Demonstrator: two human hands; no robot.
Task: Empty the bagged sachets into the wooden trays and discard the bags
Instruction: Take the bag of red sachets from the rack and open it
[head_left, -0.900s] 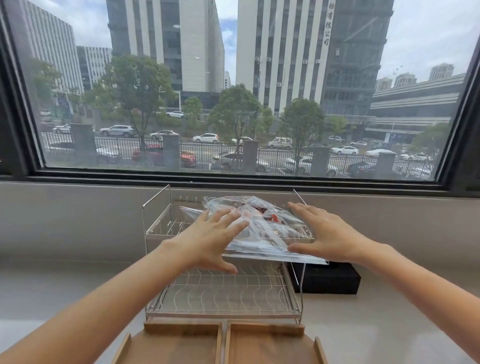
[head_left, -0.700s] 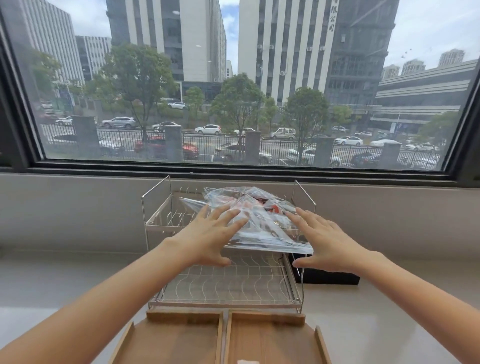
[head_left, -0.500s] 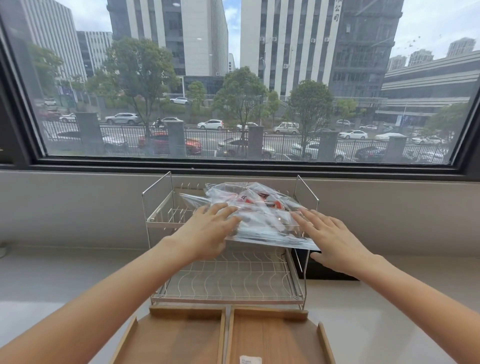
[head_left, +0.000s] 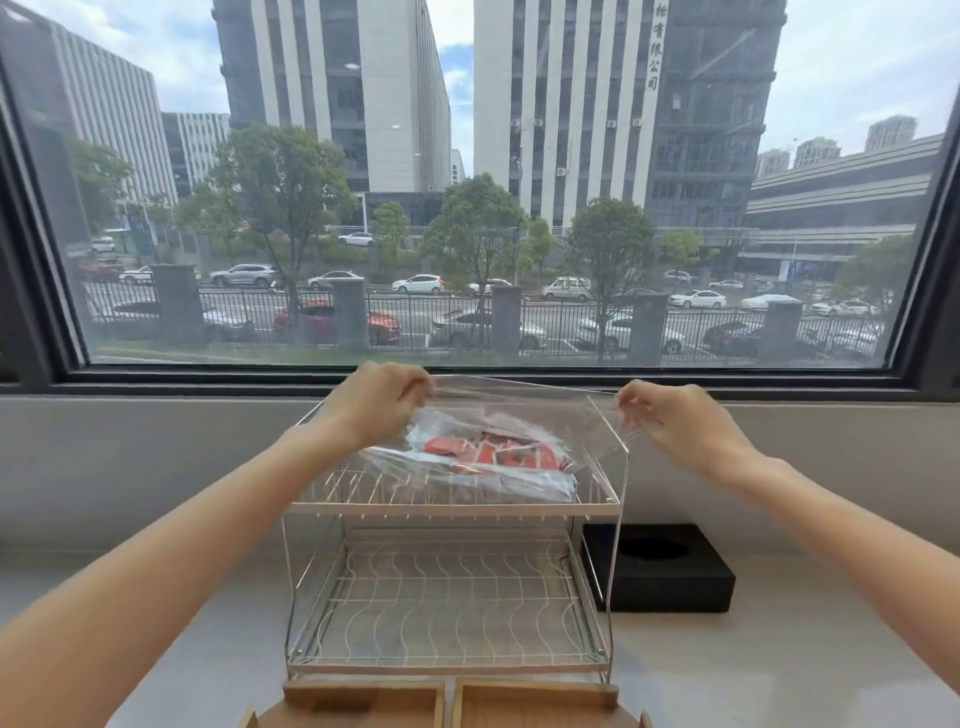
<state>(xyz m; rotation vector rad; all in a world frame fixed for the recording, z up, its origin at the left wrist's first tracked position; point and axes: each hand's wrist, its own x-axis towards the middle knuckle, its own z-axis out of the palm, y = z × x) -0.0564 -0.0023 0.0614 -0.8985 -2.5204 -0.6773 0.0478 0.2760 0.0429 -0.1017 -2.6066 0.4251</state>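
Observation:
A clear plastic bag (head_left: 519, 410) with red sachets (head_left: 493, 452) inside hangs over the upper shelf of a two-tier wire rack (head_left: 452, 506). My left hand (head_left: 382, 400) pinches the bag's top edge at its left corner. My right hand (head_left: 670, 421) pinches the same edge at the right corner, so the edge is stretched between them. The bag's bottom still rests on the upper shelf, on other clear bags. Two wooden trays (head_left: 363, 701) (head_left: 535, 701) lie side by side at the bottom edge, just in front of the rack, only their far ends showing.
A black box (head_left: 660, 569) with a round opening sits on the pale counter right of the rack. The rack's lower shelf (head_left: 447, 603) holds nothing. A grey sill and a large window run behind the rack.
Both hands went from lying flat on the bags to pinching the top bag's upper corners and lifting them. The bag now hangs upright, and my view has tilted up.

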